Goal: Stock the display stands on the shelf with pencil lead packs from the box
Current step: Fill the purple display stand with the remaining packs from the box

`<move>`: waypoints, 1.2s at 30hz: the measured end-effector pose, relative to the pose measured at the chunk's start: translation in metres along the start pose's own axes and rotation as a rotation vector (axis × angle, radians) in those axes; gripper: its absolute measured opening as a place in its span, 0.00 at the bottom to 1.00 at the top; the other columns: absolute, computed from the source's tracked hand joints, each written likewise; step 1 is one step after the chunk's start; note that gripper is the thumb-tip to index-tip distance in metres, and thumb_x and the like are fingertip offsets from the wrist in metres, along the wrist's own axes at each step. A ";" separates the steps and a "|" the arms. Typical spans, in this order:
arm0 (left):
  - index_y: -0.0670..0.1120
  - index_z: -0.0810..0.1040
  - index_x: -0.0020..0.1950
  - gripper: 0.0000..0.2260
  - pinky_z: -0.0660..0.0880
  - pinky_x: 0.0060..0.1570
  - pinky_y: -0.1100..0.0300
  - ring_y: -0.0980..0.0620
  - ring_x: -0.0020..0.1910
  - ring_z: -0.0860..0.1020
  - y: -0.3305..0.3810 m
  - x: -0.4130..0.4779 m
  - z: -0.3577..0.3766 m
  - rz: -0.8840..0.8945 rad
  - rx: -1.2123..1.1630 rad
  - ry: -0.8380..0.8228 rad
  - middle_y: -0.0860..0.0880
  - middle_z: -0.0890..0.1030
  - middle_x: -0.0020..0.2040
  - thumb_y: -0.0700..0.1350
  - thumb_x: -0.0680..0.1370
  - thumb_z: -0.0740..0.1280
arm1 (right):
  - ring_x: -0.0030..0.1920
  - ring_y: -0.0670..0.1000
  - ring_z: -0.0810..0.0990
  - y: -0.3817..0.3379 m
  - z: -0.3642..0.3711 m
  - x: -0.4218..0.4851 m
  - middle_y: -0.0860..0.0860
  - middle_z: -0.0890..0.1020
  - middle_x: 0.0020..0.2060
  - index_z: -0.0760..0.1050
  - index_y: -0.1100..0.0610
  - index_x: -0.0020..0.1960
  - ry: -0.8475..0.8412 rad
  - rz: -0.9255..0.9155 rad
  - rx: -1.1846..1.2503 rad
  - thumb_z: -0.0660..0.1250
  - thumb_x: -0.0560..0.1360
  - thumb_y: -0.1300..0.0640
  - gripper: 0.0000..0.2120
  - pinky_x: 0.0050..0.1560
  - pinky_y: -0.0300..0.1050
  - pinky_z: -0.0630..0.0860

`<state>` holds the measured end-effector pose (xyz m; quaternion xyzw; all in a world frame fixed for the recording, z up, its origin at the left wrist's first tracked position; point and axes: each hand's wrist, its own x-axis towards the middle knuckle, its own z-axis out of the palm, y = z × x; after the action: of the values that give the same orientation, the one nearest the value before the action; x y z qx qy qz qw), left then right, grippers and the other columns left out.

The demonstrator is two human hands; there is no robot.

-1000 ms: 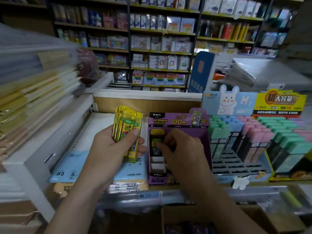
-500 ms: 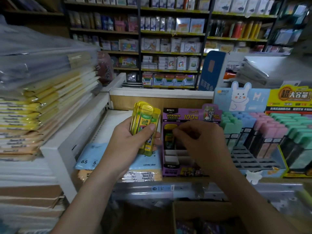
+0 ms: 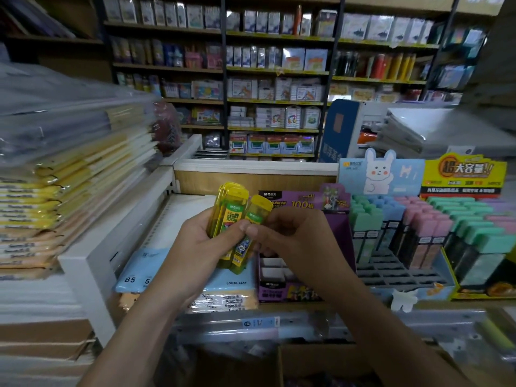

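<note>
My left hand [image 3: 195, 247] grips a small stack of yellow transparent pencil lead packs [image 3: 230, 216] upright in front of the shelf. My right hand [image 3: 293, 238] pinches the rightmost yellow pack [image 3: 255, 219] of that stack, which is tilted away from the others. Behind my right hand stands the purple display stand [image 3: 284, 291], its front slots showing white and bare; its back rows are hidden by my hand. The cardboard box [image 3: 307, 361] lies low in front of me, dark and mostly out of view.
A blue rabbit-topped stand [image 3: 391, 247] with green, blue and pink packs sits right of the purple one, then a yellow stand [image 3: 480, 247]. Blue loose-leaf paper packs [image 3: 139, 272] lie left of it. Stacked wrapped notebooks [image 3: 69, 177] fill the left shelf.
My right hand has left the purple stand, where it set a yellow pack, and come up left to the stack in my left hand, pinching one pack off it. The view shifted slightly.
</note>
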<state>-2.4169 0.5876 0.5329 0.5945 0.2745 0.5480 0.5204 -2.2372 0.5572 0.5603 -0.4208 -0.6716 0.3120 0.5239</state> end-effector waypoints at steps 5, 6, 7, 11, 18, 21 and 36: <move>0.46 0.85 0.54 0.13 0.82 0.49 0.42 0.39 0.48 0.84 -0.003 0.002 -0.004 0.005 -0.007 0.051 0.38 0.86 0.51 0.53 0.76 0.74 | 0.36 0.50 0.85 0.005 -0.012 0.000 0.53 0.86 0.36 0.84 0.59 0.43 0.065 0.049 0.001 0.74 0.74 0.54 0.07 0.39 0.43 0.82; 0.45 0.84 0.52 0.13 0.81 0.47 0.43 0.39 0.44 0.83 -0.003 0.002 -0.004 0.010 0.007 0.056 0.38 0.85 0.47 0.53 0.76 0.74 | 0.38 0.50 0.86 0.003 -0.016 0.000 0.52 0.87 0.37 0.84 0.58 0.45 0.070 0.055 0.017 0.74 0.74 0.55 0.06 0.40 0.42 0.83; 0.45 0.83 0.48 0.11 0.80 0.44 0.46 0.41 0.41 0.82 -0.003 0.002 -0.004 0.020 0.024 0.056 0.40 0.84 0.42 0.53 0.76 0.74 | 0.39 0.51 0.87 0.003 -0.019 0.000 0.52 0.87 0.38 0.85 0.57 0.47 0.076 0.055 0.027 0.73 0.75 0.56 0.05 0.42 0.44 0.84; 0.50 0.85 0.46 0.05 0.82 0.45 0.58 0.44 0.46 0.87 -0.005 0.004 -0.002 0.002 0.010 0.088 0.45 0.87 0.42 0.51 0.76 0.73 | 0.39 0.47 0.87 -0.001 -0.036 -0.002 0.47 0.88 0.39 0.84 0.51 0.46 0.131 0.004 -0.027 0.73 0.75 0.59 0.04 0.38 0.35 0.81; 0.44 0.80 0.45 0.09 0.81 0.35 0.57 0.45 0.34 0.84 -0.001 0.003 0.001 -0.020 -0.077 0.129 0.44 0.82 0.34 0.50 0.75 0.71 | 0.39 0.49 0.85 0.005 -0.041 -0.004 0.49 0.86 0.38 0.84 0.54 0.46 0.156 0.021 -0.300 0.74 0.75 0.55 0.02 0.43 0.48 0.82; 0.41 0.79 0.47 0.14 0.78 0.31 0.57 0.48 0.31 0.80 0.001 0.002 0.001 -0.012 -0.062 0.141 0.44 0.80 0.34 0.52 0.74 0.71 | 0.40 0.46 0.84 0.007 -0.036 -0.005 0.46 0.86 0.38 0.84 0.50 0.47 0.147 0.000 -0.334 0.74 0.76 0.55 0.01 0.44 0.47 0.82; 0.43 0.82 0.48 0.13 0.68 0.22 0.61 0.49 0.26 0.73 0.002 0.003 -0.001 -0.046 -0.131 0.132 0.43 0.77 0.33 0.51 0.80 0.64 | 0.39 0.36 0.81 0.027 -0.019 -0.011 0.39 0.83 0.35 0.83 0.49 0.43 0.176 0.082 -0.592 0.77 0.72 0.53 0.04 0.37 0.27 0.76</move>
<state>-2.4175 0.5895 0.5358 0.5154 0.2853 0.5907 0.5514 -2.2113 0.5593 0.5374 -0.6073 -0.6677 0.0861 0.4218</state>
